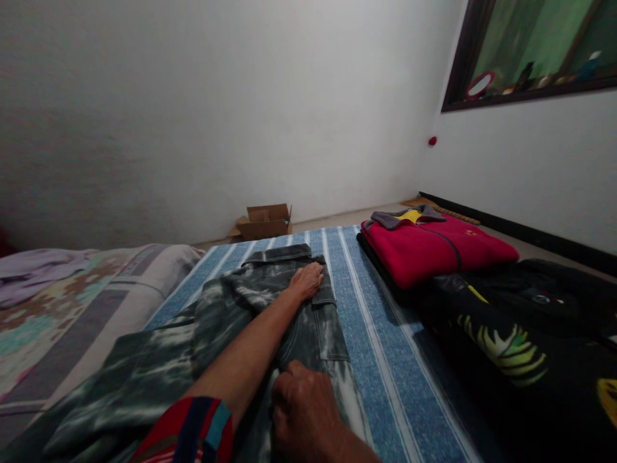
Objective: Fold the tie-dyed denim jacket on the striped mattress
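Dark grey tie-dyed trousers [226, 302] lie spread on a blue striped sheet, waistband at the far end and legs running towards me. My left hand [307, 281] rests on the cloth just below the waistband, beside a flapped pocket [324, 297], its fingers lying on the fabric. A red striped sleeve [187, 431] covers that arm near the elbow. Closer to me, my right hand [306, 399] is curled closed on a trouser leg; its fingertips are partly hidden.
On the blue striped sheet [359, 308], a folded red top [434, 247] sits on the right. Black clothing with a leaf print [501, 347] lies nearer. Patterned bedding [96, 308] is at left. A cardboard box [264, 225] stands by the wall.
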Available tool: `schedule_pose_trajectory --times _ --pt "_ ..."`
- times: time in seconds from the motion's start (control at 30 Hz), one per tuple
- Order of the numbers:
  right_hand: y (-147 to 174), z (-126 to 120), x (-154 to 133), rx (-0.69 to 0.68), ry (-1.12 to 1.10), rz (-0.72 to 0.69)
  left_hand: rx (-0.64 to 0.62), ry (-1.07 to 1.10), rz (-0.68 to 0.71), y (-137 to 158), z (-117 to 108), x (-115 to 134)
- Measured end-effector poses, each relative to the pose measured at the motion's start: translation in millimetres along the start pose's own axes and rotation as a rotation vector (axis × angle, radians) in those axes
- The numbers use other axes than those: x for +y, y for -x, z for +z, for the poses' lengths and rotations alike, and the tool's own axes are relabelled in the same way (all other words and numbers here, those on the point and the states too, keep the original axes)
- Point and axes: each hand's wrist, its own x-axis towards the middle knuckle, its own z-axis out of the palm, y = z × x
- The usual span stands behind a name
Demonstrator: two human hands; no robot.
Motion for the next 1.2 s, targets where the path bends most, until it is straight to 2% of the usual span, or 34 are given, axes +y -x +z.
schedule_pose_trajectory --times 0.13,0.27,0.4,0.53,0.7,0.9,1.2 --pt "-0.5 -0.6 -1.2 0.011 -0.016 0.002 -0.009 0.018 -0.024 8.2 -10.2 21.4" --pt "-0.1 -2.1 -2.6 -0.002 -0.011 0.013 -0.051 0.059 0.072 31.0 -3.4 37.4" --pt "0.0 -2.0 -2.4 -0.003 -0.004 -0.016 -0.09 0.074 0.073 48.0 10.8 33.2" --pt "0.7 -2.4 -2.1 -0.005 0.007 -0.017 -0.088 0.078 0.057 49.3 15.4 28.7" --pt "3.1 -6.5 -3.0 -0.015 0.001 -0.021 -0.07 0.067 0.085 52.8 11.0 30.3" --pt "5.1 -10.4 -3.5 -0.022 0.021 -0.017 -0.106 0.027 0.2 61.0 7.0 23.3" --pt "7.8 -7.1 -4.3 0.031 0.002 -0.062 -0.141 -0.023 0.137 69.5 -0.9 36.5"
